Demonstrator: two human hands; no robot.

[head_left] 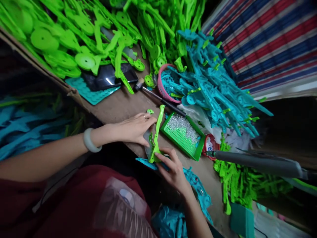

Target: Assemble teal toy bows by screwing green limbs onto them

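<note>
My right hand (173, 170) pinches the lower end of a long bright green plastic part (156, 140), which looks like a toy piece. It stands tilted at the table's near edge. My left hand (135, 129) is just left of that part, fingers stretched out and thumb apart. Whether its fingertips touch the part I cannot tell. Beyond those fingers lies a small green piece (150, 111). Several blue plastic parts (198, 186) lie under and beside my right hand. A green tray (182, 136) of small silvery metal pieces sits right of the held part.
Heaps of green parts (84, 36) and blue parts (210, 82) cover the back. A hammer (158, 97) lies before a pink basket (164, 82). A phone (111, 77) rests on a teal mat (91, 96). A grey electric screwdriver (255, 162) juts in over a red basket (211, 145).
</note>
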